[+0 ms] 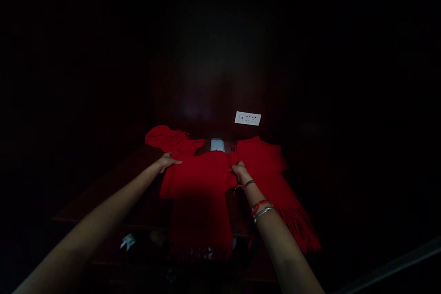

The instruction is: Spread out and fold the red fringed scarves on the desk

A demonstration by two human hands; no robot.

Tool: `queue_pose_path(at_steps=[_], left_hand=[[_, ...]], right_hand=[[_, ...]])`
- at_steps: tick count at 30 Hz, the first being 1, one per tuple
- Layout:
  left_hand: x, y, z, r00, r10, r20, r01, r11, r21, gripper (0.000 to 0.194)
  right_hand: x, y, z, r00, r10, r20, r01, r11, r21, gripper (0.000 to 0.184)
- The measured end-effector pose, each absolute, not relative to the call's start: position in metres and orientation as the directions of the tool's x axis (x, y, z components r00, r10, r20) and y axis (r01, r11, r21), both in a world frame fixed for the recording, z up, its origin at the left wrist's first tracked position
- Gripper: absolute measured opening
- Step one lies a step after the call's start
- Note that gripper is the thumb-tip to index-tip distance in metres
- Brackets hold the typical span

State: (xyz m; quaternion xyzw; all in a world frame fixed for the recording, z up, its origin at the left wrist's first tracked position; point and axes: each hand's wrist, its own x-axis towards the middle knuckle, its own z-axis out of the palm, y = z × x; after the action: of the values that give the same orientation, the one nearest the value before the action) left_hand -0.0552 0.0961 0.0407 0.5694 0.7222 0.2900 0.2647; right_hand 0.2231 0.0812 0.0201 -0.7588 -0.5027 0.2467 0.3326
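Note:
A red fringed scarf (pixel 200 197) lies spread in the middle, its fringed end hanging over the front edge of the dark table (pixel 113 197). My left hand (pixel 167 162) pinches its far left edge, thumb on top and the other fingers mostly hidden. On the opposite side, my right hand (pixel 240 172) is closed on the scarf's right edge. Beside that hand lies a second red scarf (pixel 260 158), folded, its fringe trailing toward the front right. A bunched red scarf (pixel 165 138) sits behind my left hand.
On the back wall is a white socket panel (pixel 247 118). A small pale rectangular item (pixel 217 144) stands or lies behind the middle scarf; I cannot tell which. Something whitish (pixel 127 241) shows below the table's front edge. The surroundings are very dark.

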Motion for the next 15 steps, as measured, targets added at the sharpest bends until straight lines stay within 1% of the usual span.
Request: queue_pose_path(at_steps=[1,3,4,5,6,7,8,10,11,13,15], left_hand=[[-0.059,0.091,0.041,-0.225,0.974,-0.019,0.719,0.179,0.672,0.053],[-0.063,0.078,0.039,-0.233,0.965,0.117,0.854,0.146,0.5,0.055],[-0.061,0.071,0.038,-0.21,0.958,0.194,0.911,0.119,0.394,0.051],[-0.058,0.065,0.036,-0.172,0.955,0.24,0.95,0.097,0.298,0.046],[-0.053,0.06,0.034,-0.139,0.962,0.234,0.969,0.083,0.235,0.04],[-0.048,0.057,0.032,-0.119,0.978,0.171,0.972,0.08,0.223,0.037],[-0.042,0.056,0.031,-0.117,0.99,0.074,0.965,0.096,0.244,0.037],[-0.031,0.06,0.03,-0.161,0.981,-0.107,0.923,0.188,0.336,0.041],[-0.028,0.064,0.03,-0.197,0.968,-0.159,0.892,0.244,0.38,0.042],[-0.024,0.074,0.03,-0.254,0.949,-0.188,0.841,0.313,0.441,0.04],[-0.023,0.083,0.031,-0.277,0.941,-0.192,0.819,0.336,0.465,0.033]], right_hand=[[0.223,0.079,0.02,0.367,0.929,-0.048,0.62,-0.283,-0.732,0.059],[0.222,0.072,0.021,0.347,0.936,-0.056,0.661,-0.286,-0.693,0.068],[0.22,0.069,0.022,0.335,0.941,-0.05,0.692,-0.281,-0.665,0.069],[0.217,0.066,0.022,0.322,0.946,-0.043,0.728,-0.276,-0.627,0.068],[0.214,0.063,0.022,0.31,0.95,-0.036,0.767,-0.273,-0.581,0.065],[0.211,0.061,0.023,0.3,0.953,-0.032,0.805,-0.271,-0.528,0.063],[0.208,0.059,0.023,0.293,0.956,-0.031,0.836,-0.271,-0.478,0.06],[0.202,0.056,0.024,0.285,0.958,-0.037,0.867,-0.274,-0.416,0.056],[0.2,0.055,0.024,0.285,0.958,-0.04,0.875,-0.277,-0.397,0.054],[0.195,0.052,0.025,0.297,0.955,0.006,0.896,-0.277,-0.347,0.048],[0.187,0.049,0.026,0.307,0.946,0.106,0.919,-0.266,-0.292,0.044]])
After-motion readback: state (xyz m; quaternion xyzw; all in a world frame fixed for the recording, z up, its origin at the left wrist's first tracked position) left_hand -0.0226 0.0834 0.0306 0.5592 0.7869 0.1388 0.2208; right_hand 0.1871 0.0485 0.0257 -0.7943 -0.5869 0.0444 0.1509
